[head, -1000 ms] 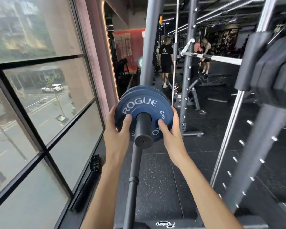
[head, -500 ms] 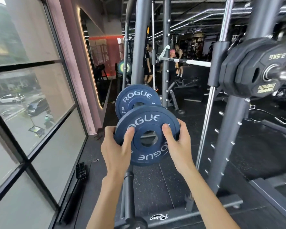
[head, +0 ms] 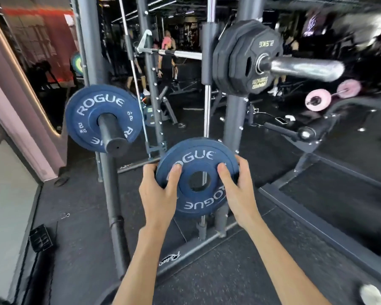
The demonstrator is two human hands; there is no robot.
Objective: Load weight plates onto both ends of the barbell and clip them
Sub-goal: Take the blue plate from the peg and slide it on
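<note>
I hold a small blue ROGUE plate (head: 197,158) upright in front of me, free of any peg. My left hand (head: 158,192) grips its left rim and my right hand (head: 237,190) grips its right rim, thumbs on its face. A second blue ROGUE 2 kg plate (head: 86,115) stays on a black storage peg (head: 111,135) to the left. At upper right a steel barbell sleeve (head: 301,67) sticks out toward me, with black 2.5 kg plates (head: 246,56) pushed up against its collar.
Grey rack uprights (head: 234,119) stand behind the held plate, with their base rail (head: 207,238) on the rubber floor. A pink dumbbell (head: 318,100) lies at the right. People stand in the background (head: 167,53). A window and pink wall (head: 15,111) close the left side.
Both hands pulled the front blue plate off the storage peg and carried it right and down. The view turned right, bringing the barbell sleeve with black plates into sight.
</note>
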